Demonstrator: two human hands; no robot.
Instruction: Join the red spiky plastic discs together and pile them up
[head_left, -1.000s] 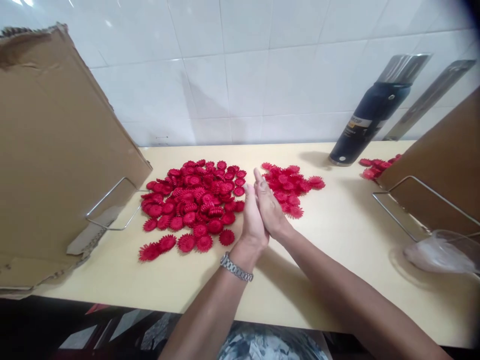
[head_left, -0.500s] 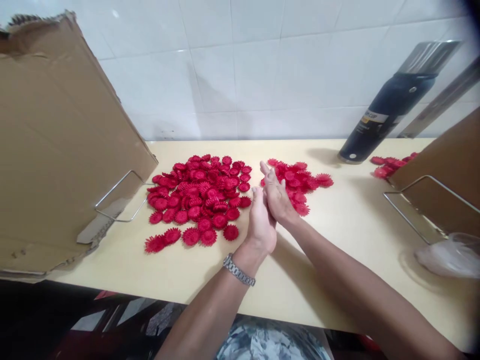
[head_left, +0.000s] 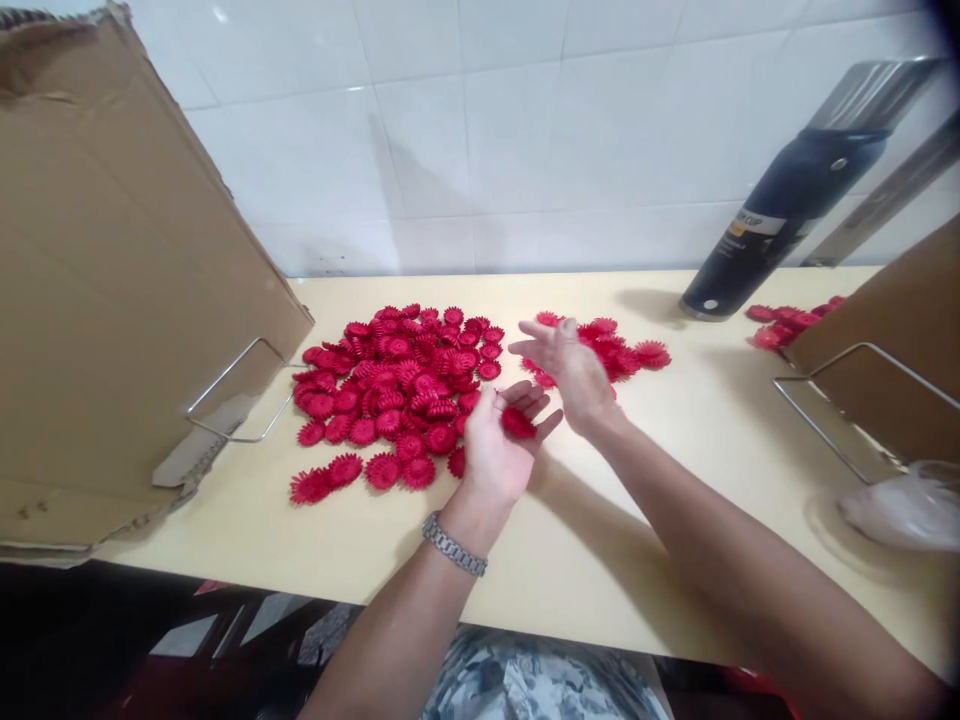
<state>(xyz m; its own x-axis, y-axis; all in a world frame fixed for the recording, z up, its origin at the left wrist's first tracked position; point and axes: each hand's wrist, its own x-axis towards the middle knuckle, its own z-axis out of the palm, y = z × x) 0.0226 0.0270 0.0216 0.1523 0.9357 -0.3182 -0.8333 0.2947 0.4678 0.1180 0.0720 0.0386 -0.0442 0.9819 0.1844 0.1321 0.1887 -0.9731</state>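
Left hand point(head_left: 499, 450) palm up and loosely curled, holding a red rosette point(head_left: 517, 422) across the fingers, with right hand point(head_left: 574, 370) apart just beyond to the far right, fingers straight and wide, no longer pressed palm to palm as half a second ago. Below, a pale yellow worktop point(head_left: 247, 530) with a large rosette heap point(head_left: 390, 380) at left and a smaller, brighter heap point(head_left: 619, 358) at right, partly behind right hand. Around, left cardboard point(head_left: 135, 280), right cardboard point(head_left: 892, 320), a dark flask point(head_left: 780, 230) far right and white tiled wall point(head_left: 517, 150) along the far side.
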